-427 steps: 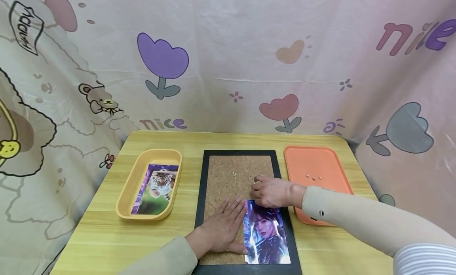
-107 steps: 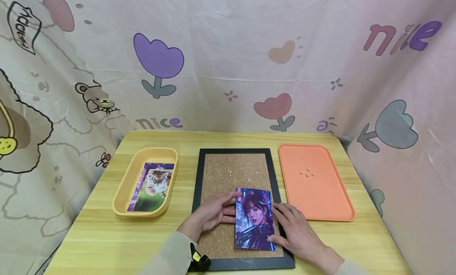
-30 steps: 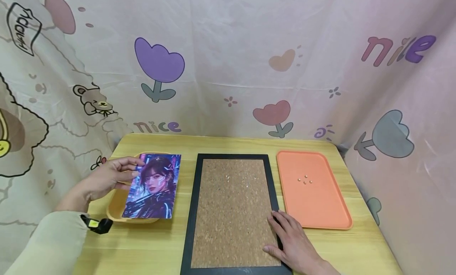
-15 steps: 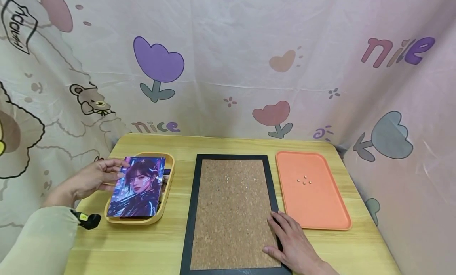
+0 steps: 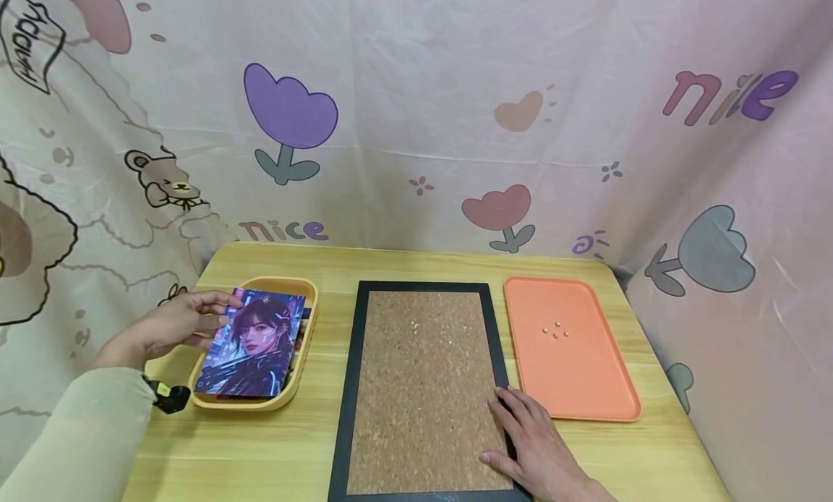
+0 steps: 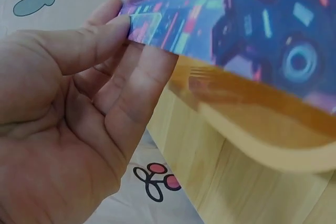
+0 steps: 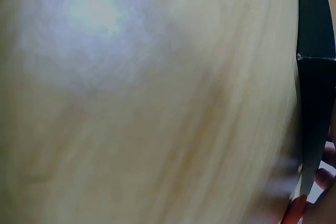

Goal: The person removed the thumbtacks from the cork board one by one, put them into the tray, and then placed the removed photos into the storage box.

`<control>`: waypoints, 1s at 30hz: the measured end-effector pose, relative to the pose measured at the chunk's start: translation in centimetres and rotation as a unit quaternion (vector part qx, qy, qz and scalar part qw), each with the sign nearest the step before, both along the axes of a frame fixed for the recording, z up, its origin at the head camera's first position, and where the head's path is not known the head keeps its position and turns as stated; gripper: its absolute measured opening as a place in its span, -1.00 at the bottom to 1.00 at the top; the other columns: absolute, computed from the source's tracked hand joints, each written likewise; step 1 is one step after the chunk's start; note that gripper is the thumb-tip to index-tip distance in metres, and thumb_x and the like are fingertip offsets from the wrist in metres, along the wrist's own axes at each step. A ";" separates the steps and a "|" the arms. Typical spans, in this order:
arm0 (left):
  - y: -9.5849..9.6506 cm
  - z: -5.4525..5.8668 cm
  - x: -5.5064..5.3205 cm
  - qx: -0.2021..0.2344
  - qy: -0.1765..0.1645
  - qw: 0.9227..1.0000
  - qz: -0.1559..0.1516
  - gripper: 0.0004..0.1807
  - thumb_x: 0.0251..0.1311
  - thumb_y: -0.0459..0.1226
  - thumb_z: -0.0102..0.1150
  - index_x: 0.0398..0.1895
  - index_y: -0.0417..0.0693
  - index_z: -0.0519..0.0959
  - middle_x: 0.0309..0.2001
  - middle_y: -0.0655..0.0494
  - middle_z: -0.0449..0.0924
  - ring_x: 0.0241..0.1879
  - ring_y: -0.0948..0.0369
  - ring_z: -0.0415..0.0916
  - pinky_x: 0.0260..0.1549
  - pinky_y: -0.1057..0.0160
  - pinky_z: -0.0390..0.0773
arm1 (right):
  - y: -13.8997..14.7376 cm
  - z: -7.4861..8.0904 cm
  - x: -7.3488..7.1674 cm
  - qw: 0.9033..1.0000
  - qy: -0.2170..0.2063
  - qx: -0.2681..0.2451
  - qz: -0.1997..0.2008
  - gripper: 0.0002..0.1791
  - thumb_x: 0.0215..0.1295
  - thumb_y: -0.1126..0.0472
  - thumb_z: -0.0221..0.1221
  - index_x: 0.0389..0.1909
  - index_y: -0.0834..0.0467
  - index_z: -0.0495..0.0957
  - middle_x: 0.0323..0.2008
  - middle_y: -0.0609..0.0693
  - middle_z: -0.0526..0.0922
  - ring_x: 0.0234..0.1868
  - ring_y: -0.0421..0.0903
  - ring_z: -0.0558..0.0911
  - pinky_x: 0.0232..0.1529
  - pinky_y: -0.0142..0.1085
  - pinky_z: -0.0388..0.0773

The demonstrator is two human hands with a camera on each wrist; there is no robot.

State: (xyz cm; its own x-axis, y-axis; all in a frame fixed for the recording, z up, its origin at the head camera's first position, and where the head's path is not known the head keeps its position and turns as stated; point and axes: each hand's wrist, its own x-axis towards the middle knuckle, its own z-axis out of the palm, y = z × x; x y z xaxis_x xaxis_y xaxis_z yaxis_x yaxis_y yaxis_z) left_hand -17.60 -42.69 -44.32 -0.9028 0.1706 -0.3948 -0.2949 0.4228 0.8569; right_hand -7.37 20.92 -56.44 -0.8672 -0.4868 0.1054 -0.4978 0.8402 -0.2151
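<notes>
My left hand [image 5: 178,325] pinches the upper left edge of a glossy picture print [image 5: 254,346], which shows a dark-haired figure in blue and purple. That print lies slantwise over the yellow tray [image 5: 309,350] and hides most of its contents. In the left wrist view the thumb and fingers grip the print's corner [image 6: 144,27], and a gap shows between the print and the tray's rim [image 6: 252,150]. Fingers spread, my right hand [image 5: 536,444] rests on the right side of the black-framed cork board [image 5: 423,393]. The right wrist view mostly catches tabletop, with the black frame [image 7: 315,19] at its edge.
An orange tray [image 5: 579,379] with several small pins [image 5: 556,330] stands right of the board. Pale specks mark the cork's upper half. The wooden table [image 5: 403,260] ends at a printed curtain [image 5: 390,126] behind and at both sides.
The picture print has left the board's lower right and travelled left to the yellow tray in my left hand, now lower over it. My right hand moved to the frame's right side and stays there.
</notes>
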 end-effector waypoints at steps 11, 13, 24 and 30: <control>0.7 -0.5 -0.4 -0.006 -0.001 1.000 -0.003 -0.55 0.47 -0.48 0.06 0.39 -0.27 0.42 -0.04 0.05 0.49 -0.29 0.21 0.58 -0.30 0.14 0.79 | 0.0 -0.1 0.1 1.000 0.007 0.004 0.000 -0.08 0.37 -0.51 0.12 0.53 0.02 0.43 0.53 0.08 0.39 0.51 0.18 0.37 0.39 0.20 0.41; 0.7 -0.5 -0.4 -0.007 -0.006 1.000 -0.001 -0.53 0.46 -0.48 0.06 0.41 -0.28 0.41 -0.04 0.06 0.49 -0.30 0.23 0.57 -0.30 0.16 0.79 | 0.0 -0.1 0.1 1.000 0.014 0.003 0.001 -0.09 0.36 -0.50 0.14 0.52 0.03 0.44 0.52 0.08 0.40 0.51 0.18 0.37 0.38 0.19 0.41; 0.8 -1.1 -0.2 -0.035 -0.015 0.999 0.010 -0.46 0.41 -0.53 0.05 0.45 -0.37 0.35 -0.06 0.01 0.51 -0.30 0.20 0.58 -0.30 0.14 0.79 | 0.0 -0.4 0.2 1.000 0.029 0.000 0.002 -0.10 0.37 -0.50 0.13 0.50 0.02 0.46 0.51 0.06 0.40 0.50 0.16 0.38 0.36 0.19 0.43; 1.3 -1.2 -0.1 -0.034 -0.009 0.999 0.005 -0.46 0.42 -0.51 0.07 0.45 -0.37 0.35 0.00 -0.04 0.52 -0.31 0.21 0.58 -0.31 0.14 0.79 | 0.0 -0.3 0.1 0.999 0.032 0.003 0.001 -0.11 0.37 -0.50 0.13 0.50 0.01 0.46 0.51 0.06 0.41 0.50 0.15 0.39 0.36 0.18 0.44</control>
